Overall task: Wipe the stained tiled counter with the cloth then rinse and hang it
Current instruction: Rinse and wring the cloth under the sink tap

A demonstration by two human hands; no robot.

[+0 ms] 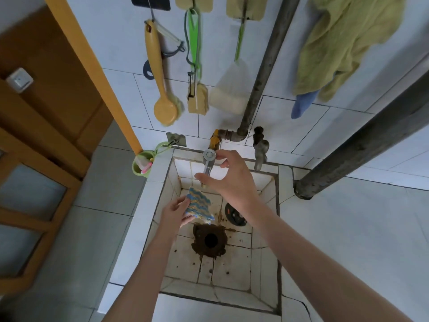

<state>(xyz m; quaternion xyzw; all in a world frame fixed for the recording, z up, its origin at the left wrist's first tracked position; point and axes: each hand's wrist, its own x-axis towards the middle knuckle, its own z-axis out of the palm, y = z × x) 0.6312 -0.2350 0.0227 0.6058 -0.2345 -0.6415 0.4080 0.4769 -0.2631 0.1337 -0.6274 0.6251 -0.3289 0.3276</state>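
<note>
A small knitted cloth (pixel 200 205) with blue, yellow and green wavy stripes is pinched in my left hand (pixel 175 213) over the tiled sink basin (pixel 232 268), just below the tap. My right hand (pixel 228 174) reaches to the metal tap lever (pixel 208 162) with thumb and fingers spread around it, touching the lever's end and the round cap. No water stream is visible. The white tiled counter (pixel 348 228) spreads to the right of the sink.
A dark rusty drain hole (pixel 210 240) and a black plug (pixel 234 215) lie in the basin. Brushes, a sponge and a mesh bag hang on the wall above; a green towel (pixel 336 43) hangs at the upper right. Grey pipes cross on the right. A green cup (pixel 142 165) hangs at the sink's left corner.
</note>
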